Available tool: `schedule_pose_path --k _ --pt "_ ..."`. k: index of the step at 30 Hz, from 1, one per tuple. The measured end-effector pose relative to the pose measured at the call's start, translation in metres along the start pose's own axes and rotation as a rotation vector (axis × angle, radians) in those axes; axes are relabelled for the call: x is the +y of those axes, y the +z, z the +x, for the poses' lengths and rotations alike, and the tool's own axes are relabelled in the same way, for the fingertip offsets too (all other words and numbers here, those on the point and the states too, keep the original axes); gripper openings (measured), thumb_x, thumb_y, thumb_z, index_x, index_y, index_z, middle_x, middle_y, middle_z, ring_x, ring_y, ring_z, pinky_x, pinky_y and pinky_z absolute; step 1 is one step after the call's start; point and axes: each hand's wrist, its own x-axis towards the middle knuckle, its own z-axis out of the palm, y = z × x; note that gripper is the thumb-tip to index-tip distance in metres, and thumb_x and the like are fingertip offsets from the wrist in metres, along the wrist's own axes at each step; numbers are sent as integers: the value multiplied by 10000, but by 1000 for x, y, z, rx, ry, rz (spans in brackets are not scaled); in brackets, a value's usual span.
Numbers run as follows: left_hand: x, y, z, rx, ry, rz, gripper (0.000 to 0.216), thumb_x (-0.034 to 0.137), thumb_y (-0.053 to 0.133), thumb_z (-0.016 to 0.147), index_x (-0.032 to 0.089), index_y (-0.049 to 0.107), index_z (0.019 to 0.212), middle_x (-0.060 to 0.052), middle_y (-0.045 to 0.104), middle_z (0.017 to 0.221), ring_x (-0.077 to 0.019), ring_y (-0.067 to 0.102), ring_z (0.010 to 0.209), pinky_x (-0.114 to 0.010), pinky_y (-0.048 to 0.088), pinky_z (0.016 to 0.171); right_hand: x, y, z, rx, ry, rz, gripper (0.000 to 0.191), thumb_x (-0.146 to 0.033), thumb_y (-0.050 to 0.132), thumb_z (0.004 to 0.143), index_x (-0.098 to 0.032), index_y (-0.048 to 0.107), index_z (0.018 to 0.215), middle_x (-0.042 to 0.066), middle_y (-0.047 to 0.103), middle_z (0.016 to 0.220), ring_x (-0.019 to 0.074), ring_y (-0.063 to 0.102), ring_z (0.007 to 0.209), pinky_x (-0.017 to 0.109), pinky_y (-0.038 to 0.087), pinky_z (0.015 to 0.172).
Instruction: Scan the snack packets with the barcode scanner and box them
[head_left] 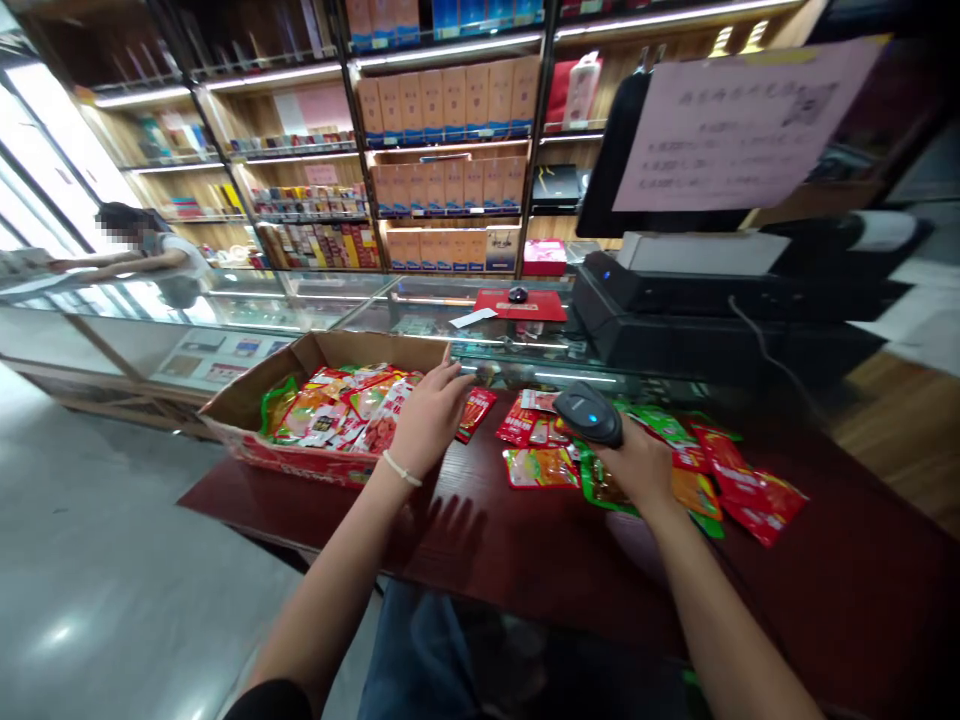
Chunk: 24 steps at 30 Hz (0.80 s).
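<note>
My right hand (637,465) is wrapped round a black barcode scanner (589,415) with a blue light on its head, held above a spread of snack packets. Red, green and orange packets lie on the dark red table around it, such as a red packet (765,500) to the right and an orange one (541,467) to the left. My left hand (431,415), a pale band on its wrist, hovers with fingers apart at the right end of an open cardboard box (270,450). Heaped packets (337,405) fill that box. Beside the left fingers is a red packet (476,412).
Behind the table runs a glass display counter (337,300) with a red mat (536,305) and a computer mouse (517,294). A black checkout terminal (675,300) stands at the right, a pink paper sheet (742,130) on its screen. Another person (161,250) leans over the counter at far left.
</note>
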Motion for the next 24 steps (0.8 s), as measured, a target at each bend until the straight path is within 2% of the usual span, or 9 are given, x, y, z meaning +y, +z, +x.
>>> schedule_pose_path --k 3,10,15,17,19,24 --pt "31 39 14 -41 116 -98 322 205 473 941 193 618 1229 -103 604 1300 -227 528 1251 -406 428 1095 17 -9 2 -30 84 -30 440 -503 618 794 -213 671 1121 94 754 901 261 676 759 284 346 575" --pt "80 162 48 -203 201 -186 383 166 476 914 175 565 1287 -113 602 1290 -222 548 1203 -367 449 1044 52 -24 9 -81 259 -145 400 -490 583 819 -227 654 1112 80 739 850 263 660 740 297 326 594" --pt "92 230 64 -296 135 -93 478 127 525 841 167 554 1316 -160 533 1387 -309 447 1316 -505 349 1095 64 -27 12 -61 351 -140 370 -475 577 830 -242 655 1107 65 737 861 252 658 743 297 337 604" --pt "93 246 64 -309 86 -84 454 168 533 849 182 571 1301 -150 554 1370 -321 462 1296 -528 344 1084 66 -27 12 -68 360 -144 361 -462 576 833 -239 653 1105 67 734 847 250 657 745 297 346 607" --pt "91 256 61 -304 69 -109 426 169 520 856 179 589 1276 -132 605 1312 -294 518 1234 -488 367 1072 66 -28 12 -84 363 -150 349 -455 576 833 -234 652 1092 72 733 850 248 658 746 297 351 607" --pt "84 255 54 -228 66 -285 444 63 453 853 181 599 1255 -110 654 1251 -238 592 1157 -401 433 1027 63 -25 12 -83 375 -139 351 -467 584 829 -240 649 1088 71 736 860 254 661 741 303 352 604"
